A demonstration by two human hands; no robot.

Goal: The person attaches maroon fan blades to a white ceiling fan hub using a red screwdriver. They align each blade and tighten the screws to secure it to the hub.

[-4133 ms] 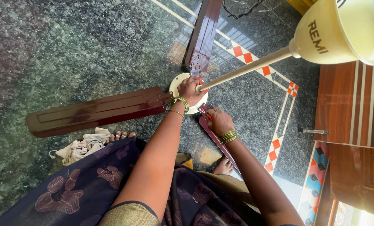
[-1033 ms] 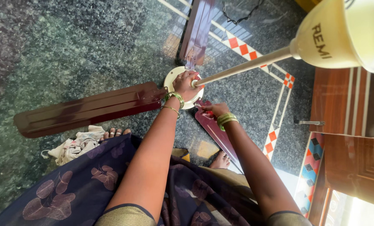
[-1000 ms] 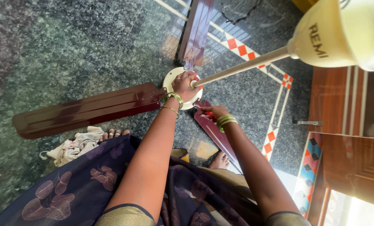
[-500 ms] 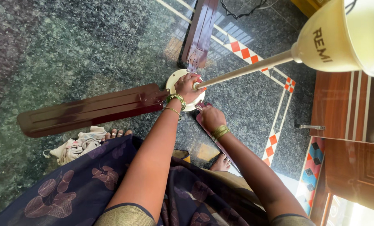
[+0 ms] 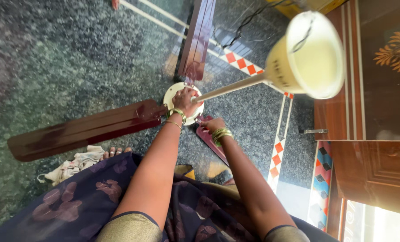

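A ceiling fan lies on the stone floor with its cream motor hub (image 5: 172, 92) under my hands. My left hand (image 5: 184, 99) rests on top of the hub, fingers curled around the base of the cream rod (image 5: 235, 86). The rod rises to a cream cup-shaped canopy (image 5: 309, 54) near the camera. My right hand (image 5: 212, 124) presses on the near dark-red blade (image 5: 214, 142) right beside the hub. A second dark-red blade (image 5: 83, 130) stretches left, and a third (image 5: 199, 38) points away.
A crumpled pale cloth (image 5: 72, 163) lies by my toes on the left. A wooden door and frame (image 5: 374, 134) stand at the right, past a red-and-white tiled border (image 5: 278, 150). A black cable (image 5: 249, 20) runs at the top.
My right hand has slid closer to the hub along the near blade. The view has shifted, so the canopy sits more to the left and shows its open mouth.
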